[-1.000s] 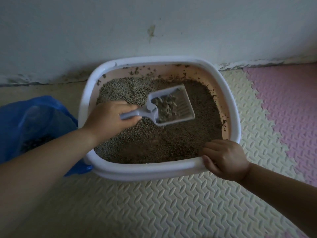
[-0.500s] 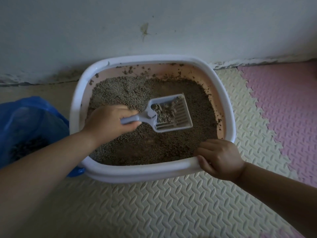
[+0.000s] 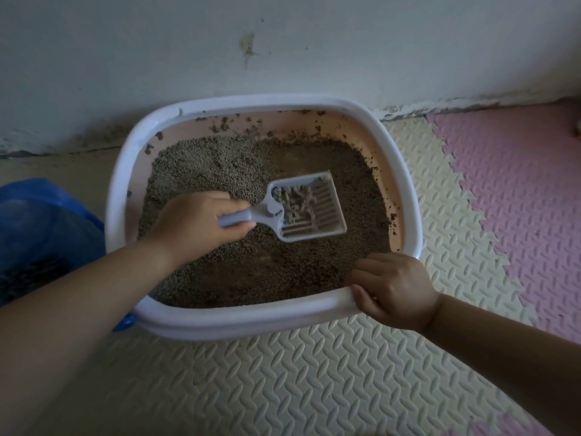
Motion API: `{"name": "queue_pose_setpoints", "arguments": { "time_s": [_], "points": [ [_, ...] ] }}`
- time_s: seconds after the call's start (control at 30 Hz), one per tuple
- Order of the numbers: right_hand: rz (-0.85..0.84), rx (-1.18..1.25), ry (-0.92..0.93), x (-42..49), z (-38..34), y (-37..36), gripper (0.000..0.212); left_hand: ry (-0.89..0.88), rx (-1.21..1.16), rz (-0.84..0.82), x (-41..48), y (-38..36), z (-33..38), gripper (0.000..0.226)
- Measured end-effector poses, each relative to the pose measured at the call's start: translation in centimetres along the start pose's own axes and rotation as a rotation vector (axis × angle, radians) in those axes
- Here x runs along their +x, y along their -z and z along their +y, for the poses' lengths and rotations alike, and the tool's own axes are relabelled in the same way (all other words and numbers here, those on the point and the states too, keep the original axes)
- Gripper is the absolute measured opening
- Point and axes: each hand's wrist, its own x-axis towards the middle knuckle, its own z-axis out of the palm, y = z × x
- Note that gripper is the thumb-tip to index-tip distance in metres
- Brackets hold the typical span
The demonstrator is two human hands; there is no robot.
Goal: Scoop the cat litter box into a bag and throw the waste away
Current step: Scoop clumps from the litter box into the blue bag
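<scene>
1. While the left hand (image 3: 195, 225) wraps its fingers round the handle of the grey scoop (image 3: 309, 206), the slotted blade sits near the middle of the litter box (image 3: 251, 324). It appears to be raised just clear of the litter (image 3: 251, 272), with a small heap of clumps (image 3: 295, 204) lying on its slots.
2. The right hand (image 3: 393, 287) grips the near rim of the box at its right corner, fingers hooked over the edge, apparently to steady it.
3. The blue bag (image 3: 41, 228) stands on the floor just beside the left wall of the box. Dark granular matter shows in its lower part, which suggests that some waste is already inside.
4. Stage, as judged: scooping is under way, and the present load is lifted but not yet carried to the bag.
5. Remaining, as judged: moving this load over the left rim into the bag, further passes through the darker litter, then closing the bag and throwing it away.
</scene>
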Motion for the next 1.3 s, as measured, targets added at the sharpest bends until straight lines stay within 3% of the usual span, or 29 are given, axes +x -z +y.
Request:
{"name": "queue_pose_setpoints", "arguments": {
  "time_s": [0.17,0.33,0.53,0.7,0.8,0.9,1.07,1.3],
  "points": [
    [-0.014,-0.003,-0.004,-0.1,0.0,0.0,0.044,-0.006,-0.008,-0.020,-0.2,-0.2,-0.3,0.055],
    [-0.019,0.004,-0.006,0.0,-0.1,0.1,0.045,-0.009,-0.014,-0.049,-0.3,1.0,-1.0,0.041],
    [-0.039,0.011,-0.003,0.1,-0.1,0.2,0.045,-0.131,0.237,-0.297,-0.2,5.0,-5.3,0.087],
    [-0.040,0.022,0.000,0.1,-0.1,0.2,0.042,-0.235,0.359,-0.472,-1.2,6.2,-7.7,0.058],
    [-0.032,0.022,0.004,0.1,-0.1,0.2,0.040,-0.327,0.529,-0.534,-1.6,5.6,-7.4,0.050],
    [-0.034,0.030,0.001,0.1,0.0,0.0,0.042,-0.328,0.550,-0.584,-1.6,4.9,-5.9,0.033],
    [-0.044,0.037,-0.004,0.0,0.1,-0.1,0.041,-0.321,0.584,-0.562,-1.7,2.9,-4.0,0.028],
    [-0.049,0.038,-0.019,0.0,0.0,0.0,0.039,-0.216,0.507,-0.513,-1.1,-2.4,1.0,0.040]
  ]
}}
